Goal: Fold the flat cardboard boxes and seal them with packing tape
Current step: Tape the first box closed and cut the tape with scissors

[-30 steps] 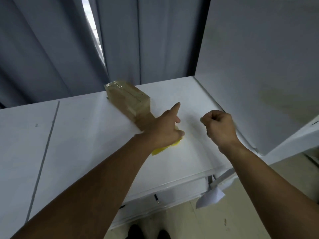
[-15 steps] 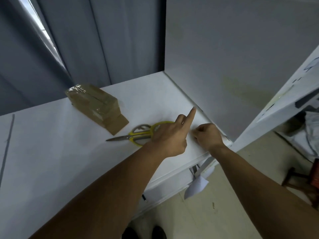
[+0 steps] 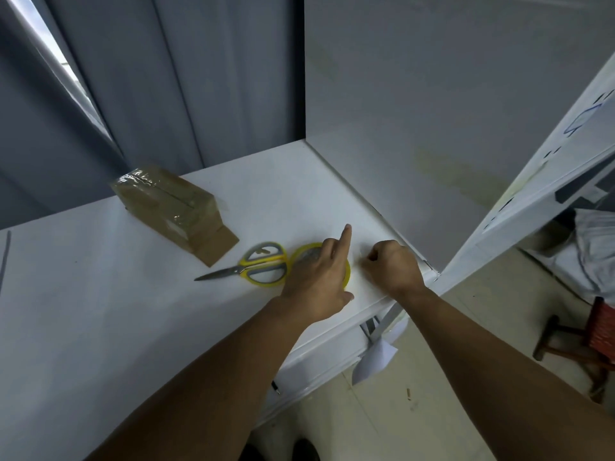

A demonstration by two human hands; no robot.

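White tabletop (image 3: 100,311), grey curtains (image 3: 149,94), left hand (image 3: 319,284) gripping yellow tape roll (image 3: 304,249) (forefinger straight), right hand (image 3: 392,266) fisted.

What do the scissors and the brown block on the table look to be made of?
Scissors: grey metal blades with a dull sheen; handles look like yellow and grey plastic, smooth. Brown block: seemingly cardboard or paper wrapped in glossy clear film or tape, judging by the crinkled highlights at its far end; contents can't be told.

Scissors (image 3: 263,266) just beside left hand (image 3: 316,284)
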